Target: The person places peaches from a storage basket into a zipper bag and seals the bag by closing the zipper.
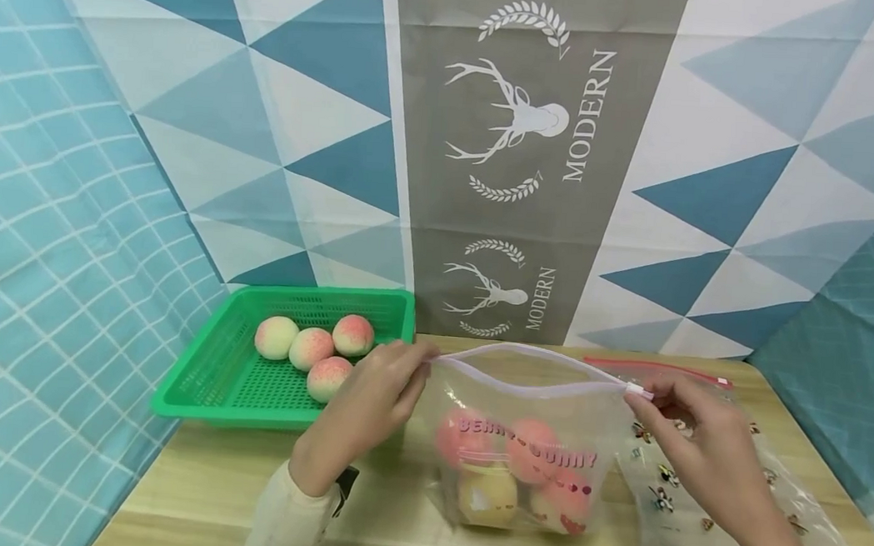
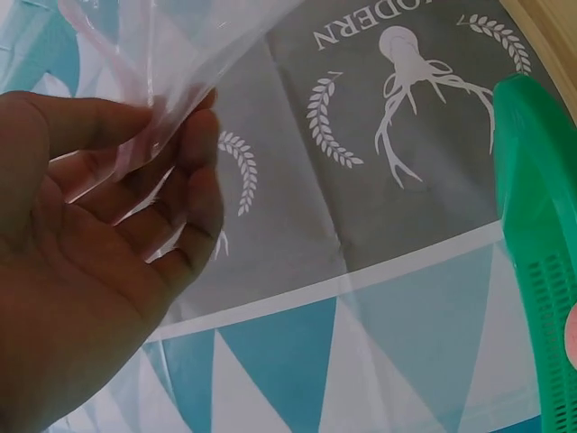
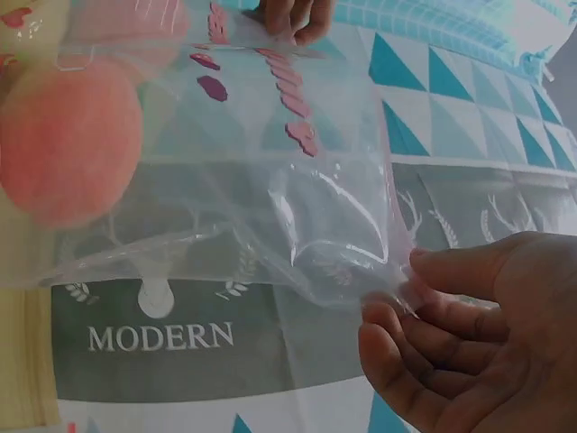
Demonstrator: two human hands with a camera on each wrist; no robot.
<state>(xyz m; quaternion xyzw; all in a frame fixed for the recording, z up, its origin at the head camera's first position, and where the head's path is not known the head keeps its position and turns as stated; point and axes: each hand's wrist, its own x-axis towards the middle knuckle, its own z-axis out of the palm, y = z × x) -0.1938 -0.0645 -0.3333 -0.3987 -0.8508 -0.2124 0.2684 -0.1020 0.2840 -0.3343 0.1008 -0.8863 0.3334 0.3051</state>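
Observation:
A clear zip bag (image 1: pixel 520 445) with pink lettering stands on the table, its mouth parted between both hands. Several peaches (image 1: pixel 535 450) lie inside it, pink ones and a yellowish one. My left hand (image 1: pixel 372 403) pinches the top left corner of the bag, thumb against fingers, as the left wrist view also shows. At the opposite top corner, by the white slider (image 1: pixel 636 390), my right hand (image 1: pixel 712 448) pinches the bag's edge. In the right wrist view a pink peach (image 3: pixel 72 140) shows through the plastic.
A green basket (image 1: pixel 198 375) holding several peaches (image 1: pixel 329 377) stands at the left, close to my left forearm. On the right, a flat clear bag with a red zip (image 1: pixel 656 370) lies under my right arm, showing small patterned shapes. A patterned cloth (image 1: pixel 325 132) hangs behind the wooden table (image 1: pixel 191 492).

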